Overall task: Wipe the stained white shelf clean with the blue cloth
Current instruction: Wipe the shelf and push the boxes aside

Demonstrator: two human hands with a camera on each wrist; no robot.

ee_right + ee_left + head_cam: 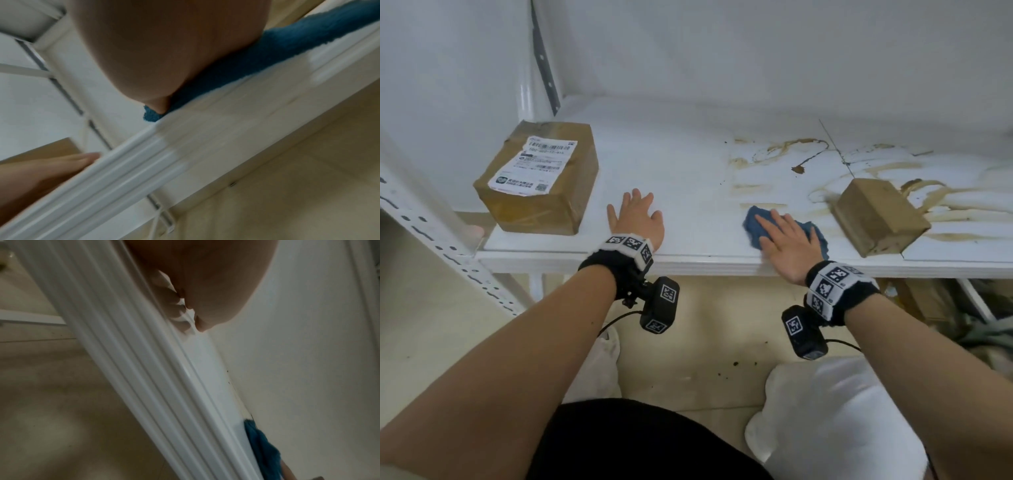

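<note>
Pressing blue cloth (756,228) flat on stained white shelf (688,164), lower right: right hand (789,246) fingers straight; left hand (637,219) splayed flat, frame centre.

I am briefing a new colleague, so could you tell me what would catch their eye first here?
Brown stains streak the right half of the white shelf, running around a small cardboard box. The right hand presses a blue cloth flat near the front edge, while the left hand rests beside a larger labelled parcel.
</note>
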